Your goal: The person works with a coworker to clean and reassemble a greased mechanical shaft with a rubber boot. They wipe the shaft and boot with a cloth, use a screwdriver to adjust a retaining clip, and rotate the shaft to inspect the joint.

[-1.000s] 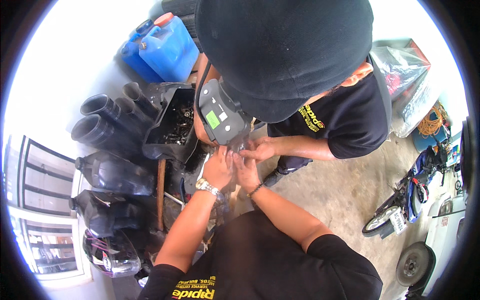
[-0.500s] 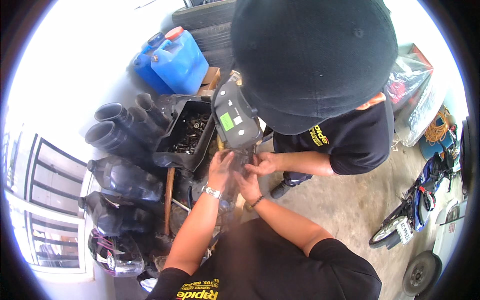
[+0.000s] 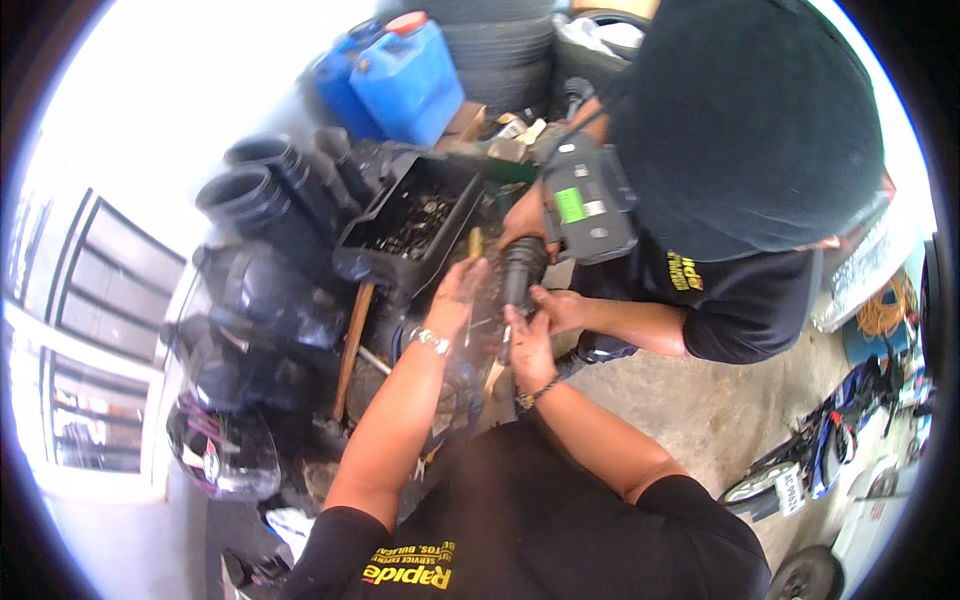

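Observation:
A long dark shaft with a black ribbed rubber boot [image 3: 522, 272] stands between me and a co-worker. The co-worker's hand [image 3: 528, 218] is wrapped around its upper end, and their other hand [image 3: 562, 308] is by the lower end of the boot. My left hand [image 3: 458, 290], above a metal wristwatch, is to the left of the shaft, apart from it, fingers stretched out and dirty. My right hand [image 3: 530, 348], with a dark bracelet at the wrist, lies along the shaft's right side with its fingers stretched upward. Blur hides whether it touches the shaft.
A black bin [image 3: 400, 262] of small metal parts stands at left, near a wooden handle [image 3: 353, 345]. Blue jerrycans [image 3: 408, 85] and stacked tyres [image 3: 500, 60] are behind. Dark containers and a helmet [image 3: 225, 450] line the left wall. A motorcycle [image 3: 830, 430] stands at right.
The view has shifted. The co-worker's hand and the ribbed boot now show clearly between us. My hands have moved apart, with the right one now beside the shaft.

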`<control>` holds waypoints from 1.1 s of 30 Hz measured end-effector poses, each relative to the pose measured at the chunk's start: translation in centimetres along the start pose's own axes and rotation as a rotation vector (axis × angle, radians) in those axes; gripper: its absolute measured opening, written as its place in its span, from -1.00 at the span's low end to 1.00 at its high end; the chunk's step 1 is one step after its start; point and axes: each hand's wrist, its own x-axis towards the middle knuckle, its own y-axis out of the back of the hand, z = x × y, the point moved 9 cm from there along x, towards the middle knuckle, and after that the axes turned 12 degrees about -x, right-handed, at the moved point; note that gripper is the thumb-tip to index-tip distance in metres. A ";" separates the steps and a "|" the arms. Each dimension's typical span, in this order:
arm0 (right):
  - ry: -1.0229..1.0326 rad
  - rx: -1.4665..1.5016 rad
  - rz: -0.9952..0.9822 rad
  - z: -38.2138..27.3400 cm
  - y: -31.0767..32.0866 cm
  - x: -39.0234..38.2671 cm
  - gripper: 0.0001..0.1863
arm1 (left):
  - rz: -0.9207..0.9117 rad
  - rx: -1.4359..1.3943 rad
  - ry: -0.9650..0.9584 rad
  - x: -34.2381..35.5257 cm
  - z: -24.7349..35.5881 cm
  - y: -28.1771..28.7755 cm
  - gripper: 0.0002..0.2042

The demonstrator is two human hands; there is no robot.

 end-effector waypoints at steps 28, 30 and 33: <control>0.727 -0.847 -0.271 3.4 -4.3 -20.6 -0.37 | 0.443 0.965 -0.284 -26.1 -4.9 7.9 -0.62; 0.708 -0.860 -0.256 4.0 -1.1 -22.2 -0.38 | 0.436 1.025 -0.269 -24.2 -5.0 7.7 -0.63; 0.687 -0.861 -0.182 5.4 4.9 -24.8 -0.42 | 0.429 1.105 -0.213 -21.4 -5.3 7.2 -0.66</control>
